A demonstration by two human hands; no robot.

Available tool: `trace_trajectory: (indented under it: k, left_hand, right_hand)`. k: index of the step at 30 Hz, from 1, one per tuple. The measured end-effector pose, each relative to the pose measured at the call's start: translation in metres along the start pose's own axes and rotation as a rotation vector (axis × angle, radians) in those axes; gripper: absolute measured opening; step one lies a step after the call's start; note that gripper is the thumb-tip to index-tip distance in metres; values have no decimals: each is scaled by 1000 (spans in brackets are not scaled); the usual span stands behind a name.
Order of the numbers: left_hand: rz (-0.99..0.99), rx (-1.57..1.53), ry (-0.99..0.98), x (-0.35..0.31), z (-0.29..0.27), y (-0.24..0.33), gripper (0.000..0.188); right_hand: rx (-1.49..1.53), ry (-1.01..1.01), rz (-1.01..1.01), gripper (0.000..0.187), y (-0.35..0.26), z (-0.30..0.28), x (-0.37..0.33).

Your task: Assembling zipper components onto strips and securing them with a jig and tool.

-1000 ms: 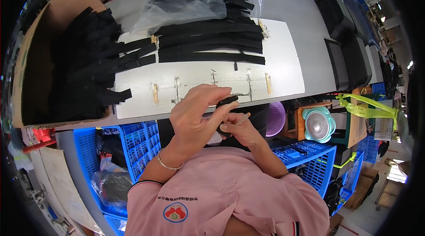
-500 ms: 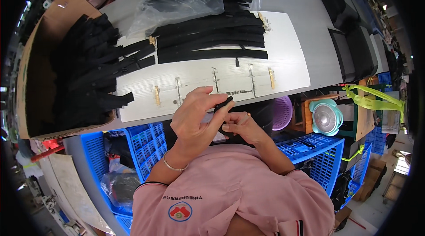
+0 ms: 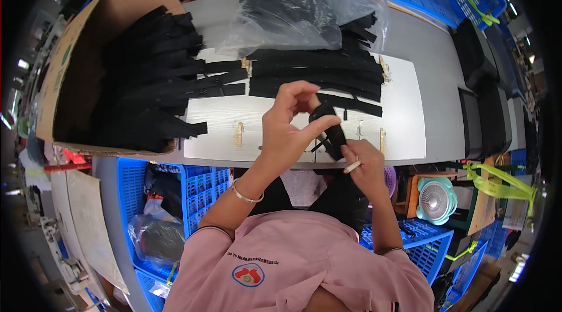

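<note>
A black zipper strip point(image 3: 335, 134), bent into a loop, hangs between my two hands above the front edge of the white board point(image 3: 281, 130). My left hand point(image 3: 293, 121) curls round its upper end, thumb stretched along the strip. Lower down, my right hand point(image 3: 367, 165) pinches the other end. A short whitish stick point(image 3: 352, 166) juts from the right fingers; its kind is unclear. Behind the hands, several flat black zippers point(image 3: 316, 72) lie side by side across the board, a pull tab point(image 3: 345, 114) dangling from the nearest one.
At the left, a cardboard box point(image 3: 79, 60) lies on its side, black zippers point(image 3: 149, 89) spilling onto the board. A clear plastic bag point(image 3: 293, 7) covers the back. Blue crates point(image 3: 205, 192) flank my lap; a teal fan point(image 3: 436, 200) stands right. Black cases point(image 3: 492, 107) line the table's right.
Both hands have risen and moved apart, further over the board. The zipper between them, earlier mostly hidden, now shows as a loop. The view has shifted, so the table appears further right and lower.
</note>
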State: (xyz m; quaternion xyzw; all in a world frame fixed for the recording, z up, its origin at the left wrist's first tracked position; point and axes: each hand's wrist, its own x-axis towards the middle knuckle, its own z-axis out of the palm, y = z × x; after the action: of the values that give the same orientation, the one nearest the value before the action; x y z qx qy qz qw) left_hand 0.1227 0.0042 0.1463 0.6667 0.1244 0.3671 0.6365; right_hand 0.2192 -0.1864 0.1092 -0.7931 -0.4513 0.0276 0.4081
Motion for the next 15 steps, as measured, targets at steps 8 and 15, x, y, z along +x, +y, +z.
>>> trace_trajectory:
  k: [8, 15]
  left_hand:
    - [724, 690, 120, 79, -10, -18, 31]
    - [427, 853, 36, 55, -63, -94, 18]
  right_hand:
    - [36, 100, 185, 13, 36, -30, 76]
    - [-485, 334, 184, 26, 108, -12, 82]
